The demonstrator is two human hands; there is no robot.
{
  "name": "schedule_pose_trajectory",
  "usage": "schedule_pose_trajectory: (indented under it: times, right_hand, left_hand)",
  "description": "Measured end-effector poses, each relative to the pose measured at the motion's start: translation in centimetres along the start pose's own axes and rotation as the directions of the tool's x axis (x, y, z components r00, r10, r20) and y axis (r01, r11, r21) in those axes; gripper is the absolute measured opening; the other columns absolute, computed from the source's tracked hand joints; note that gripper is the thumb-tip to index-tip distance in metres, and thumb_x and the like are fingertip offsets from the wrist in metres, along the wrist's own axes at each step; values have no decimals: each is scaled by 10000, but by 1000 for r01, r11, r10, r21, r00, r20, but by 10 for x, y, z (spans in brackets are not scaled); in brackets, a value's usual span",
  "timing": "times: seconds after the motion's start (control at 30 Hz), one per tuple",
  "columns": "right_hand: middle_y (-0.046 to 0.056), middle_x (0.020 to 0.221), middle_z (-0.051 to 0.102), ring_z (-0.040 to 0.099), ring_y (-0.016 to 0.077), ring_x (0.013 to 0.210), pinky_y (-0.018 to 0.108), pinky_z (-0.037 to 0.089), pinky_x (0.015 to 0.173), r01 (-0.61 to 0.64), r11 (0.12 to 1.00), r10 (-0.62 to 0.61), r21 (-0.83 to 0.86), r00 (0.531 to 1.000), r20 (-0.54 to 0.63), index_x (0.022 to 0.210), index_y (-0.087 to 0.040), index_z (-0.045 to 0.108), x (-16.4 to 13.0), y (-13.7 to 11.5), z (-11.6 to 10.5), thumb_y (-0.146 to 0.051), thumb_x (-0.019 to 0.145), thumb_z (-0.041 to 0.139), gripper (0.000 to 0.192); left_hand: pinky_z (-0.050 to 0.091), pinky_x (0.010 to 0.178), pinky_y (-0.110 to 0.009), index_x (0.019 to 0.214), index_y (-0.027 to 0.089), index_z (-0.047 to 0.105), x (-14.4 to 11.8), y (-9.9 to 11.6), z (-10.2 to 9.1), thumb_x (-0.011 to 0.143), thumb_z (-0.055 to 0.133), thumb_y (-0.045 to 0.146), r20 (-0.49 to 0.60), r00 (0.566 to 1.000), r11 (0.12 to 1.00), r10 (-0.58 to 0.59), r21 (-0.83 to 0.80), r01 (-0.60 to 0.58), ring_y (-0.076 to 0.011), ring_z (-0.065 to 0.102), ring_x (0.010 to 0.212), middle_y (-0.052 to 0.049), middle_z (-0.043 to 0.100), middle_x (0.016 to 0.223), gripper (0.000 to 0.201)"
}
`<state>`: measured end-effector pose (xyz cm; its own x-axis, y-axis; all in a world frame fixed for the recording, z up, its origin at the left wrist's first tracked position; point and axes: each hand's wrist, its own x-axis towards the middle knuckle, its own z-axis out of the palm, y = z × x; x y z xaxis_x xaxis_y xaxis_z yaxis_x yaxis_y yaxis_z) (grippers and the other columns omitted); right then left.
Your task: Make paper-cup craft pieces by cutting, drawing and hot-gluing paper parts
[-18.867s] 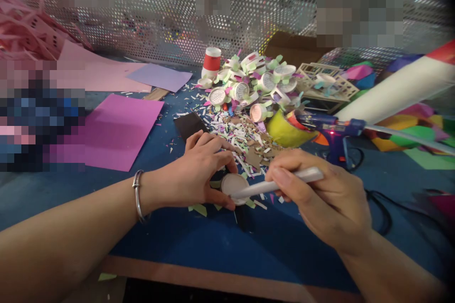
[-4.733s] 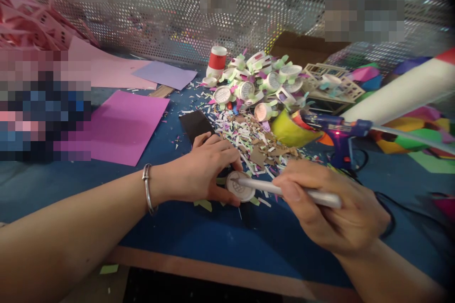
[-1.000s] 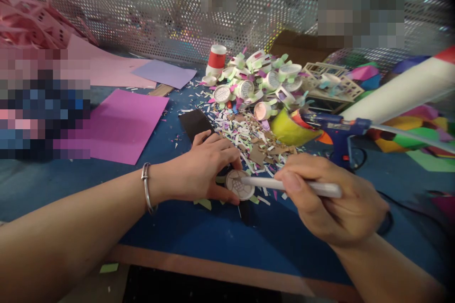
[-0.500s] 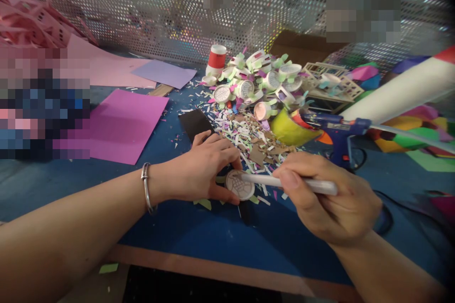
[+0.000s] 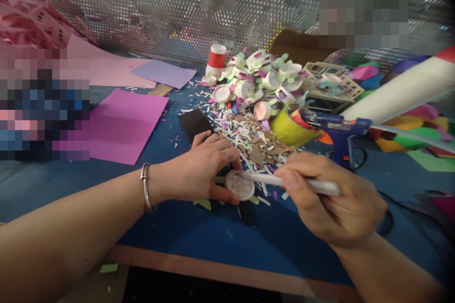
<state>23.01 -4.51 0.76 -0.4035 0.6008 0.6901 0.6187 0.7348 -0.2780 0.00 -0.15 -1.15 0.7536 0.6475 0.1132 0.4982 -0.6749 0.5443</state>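
On the blue bench (image 5: 199, 236), just ahead of the person, the left hand (image 5: 202, 170) lies curled and low, its thumb and fingertips pinching the edge of a small round disc (image 5: 240, 185) and pinning it flat against the surface. Across from it the right hand (image 5: 330, 199) is closed around a white pen (image 5: 295, 182) in a writing grip, thumb on top, with the tip touching the top of the disc, where a fine grid of lines shows. A metal bangle (image 5: 145, 188) sits on the left wrist. Just behind the hands spreads a heap of paper scraps (image 5: 249, 135), and beyond that a pile of small white cups (image 5: 259, 80). To the right a blue glue gun (image 5: 337, 130) stands near a yellow roll (image 5: 289, 128). A purple sheet (image 5: 121, 125) lies well off to the left
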Motion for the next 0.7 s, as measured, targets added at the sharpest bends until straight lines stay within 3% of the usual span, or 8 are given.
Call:
schedule_pose_trajectory:
  times: [0.7]
  right_hand:
    - [-40, 683, 671, 622, 104, 566, 244, 505, 569, 5, 998, -6, -59, 1000, -24, 841, -221, 627, 0, 2, -3, -149, 902, 609, 96]
  left_hand:
    - [268, 1002, -433, 1054, 221, 611, 0, -2, 1, 744, 790, 585, -4, 1000, 1000, 10, 5, -10, -272, 518, 1066, -51, 622, 1076, 510]
